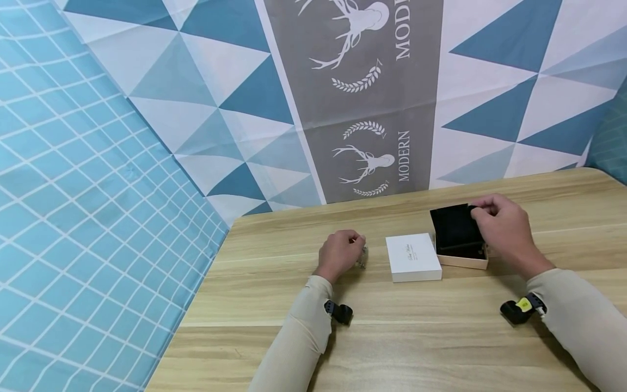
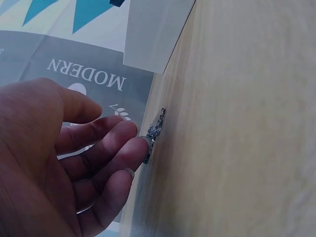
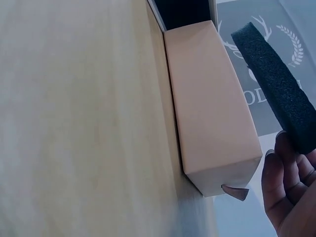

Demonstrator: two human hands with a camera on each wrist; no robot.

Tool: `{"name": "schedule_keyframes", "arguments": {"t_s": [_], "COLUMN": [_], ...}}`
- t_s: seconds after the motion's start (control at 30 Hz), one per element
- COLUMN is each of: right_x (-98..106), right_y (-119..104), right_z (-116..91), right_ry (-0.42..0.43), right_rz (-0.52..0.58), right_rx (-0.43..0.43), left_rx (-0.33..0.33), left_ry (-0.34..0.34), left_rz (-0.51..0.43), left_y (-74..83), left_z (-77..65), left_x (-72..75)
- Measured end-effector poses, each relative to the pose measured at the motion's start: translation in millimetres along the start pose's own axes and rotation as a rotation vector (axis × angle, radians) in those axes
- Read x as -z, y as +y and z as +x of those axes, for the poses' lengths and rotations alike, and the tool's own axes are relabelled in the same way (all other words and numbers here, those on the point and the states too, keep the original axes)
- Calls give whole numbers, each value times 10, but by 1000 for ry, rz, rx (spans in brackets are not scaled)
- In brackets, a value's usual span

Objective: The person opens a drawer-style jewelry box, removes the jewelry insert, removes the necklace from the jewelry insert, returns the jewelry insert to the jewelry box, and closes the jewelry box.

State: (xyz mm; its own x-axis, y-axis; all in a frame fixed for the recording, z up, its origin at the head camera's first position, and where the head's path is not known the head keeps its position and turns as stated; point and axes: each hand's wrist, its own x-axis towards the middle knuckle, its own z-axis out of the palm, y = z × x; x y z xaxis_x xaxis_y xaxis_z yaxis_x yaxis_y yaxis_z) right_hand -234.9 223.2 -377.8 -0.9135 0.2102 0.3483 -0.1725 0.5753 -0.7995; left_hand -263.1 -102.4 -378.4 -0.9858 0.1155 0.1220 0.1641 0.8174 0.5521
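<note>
My right hand (image 1: pixel 504 223) pinches a black foam pad (image 1: pixel 455 226) by its right edge and holds it tilted over a small peach box (image 1: pixel 462 262) with a dark inside. In the right wrist view the foam's rough, thick edge faces the camera, above the box's side. My left hand (image 1: pixel 340 253) rests at the table to the left, fingers loosely curved and thumb apart from them. Beside its fingertips lies a silvery chain (image 2: pixel 154 131) on the wood, partly hidden by the fingers. Between the hands sits a white box lid (image 1: pixel 413 257) with small printed writing, right against the peach box.
The wooden table (image 1: pixel 392 337) ends at the back against a patterned cloth (image 1: pixel 372 109) of triangles and deer heads. A blue checked cloth (image 1: pixel 88 218) hangs along the left side. A small ribbon tab (image 3: pixel 235 191) sticks out from the peach box's end.
</note>
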Motion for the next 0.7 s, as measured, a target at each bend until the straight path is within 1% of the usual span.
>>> {"name": "schedule_keyframes", "arguments": {"t_s": [0.47,0.7], "right_x": [12,-8], "right_y": [7,23], "right_z": [20,33], "right_ry": [2,2], "right_rz": [-34,-63], "right_rx": [-41,-52], "left_rx": [-22,-13], "left_ry": [-9,-11], "left_rz": [-11,-13], "left_y": [4,-10], "left_z": [3,1], "left_x": [18,10]}}
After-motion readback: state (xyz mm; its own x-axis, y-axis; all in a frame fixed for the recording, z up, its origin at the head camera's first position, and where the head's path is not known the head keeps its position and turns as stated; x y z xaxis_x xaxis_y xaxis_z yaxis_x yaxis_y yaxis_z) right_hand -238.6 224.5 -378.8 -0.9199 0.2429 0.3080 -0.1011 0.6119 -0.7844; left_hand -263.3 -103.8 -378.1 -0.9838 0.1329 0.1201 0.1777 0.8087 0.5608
